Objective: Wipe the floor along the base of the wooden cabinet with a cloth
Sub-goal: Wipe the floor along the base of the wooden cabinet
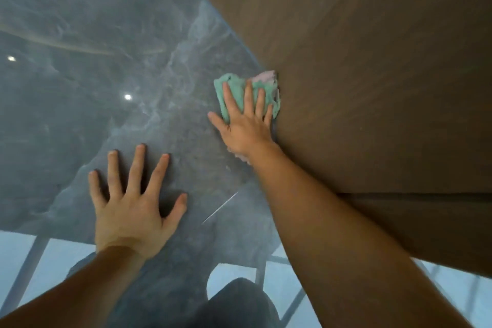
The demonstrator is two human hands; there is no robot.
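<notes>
Both hands lay flat on the glossy grey floor (80,88). The right hand (246,125), arm stretched forward, pressed splayed fingers onto a green and pink cloth (234,88) touching the wooden cabinet's (372,88) base. The left hand (133,202) rested nearby, fingers spread wide, gripping nothing.

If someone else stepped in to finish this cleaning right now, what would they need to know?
Right hand: flat, fingers spread, pressing the green and pink cloth on the floor, tight against the wooden cabinet base.
Left hand: open, empty, palm down on the dark marble floor for support.
Done: cannot tell how much is wiped.
Left: keep sliding the cloth along the cabinet base.
</notes>
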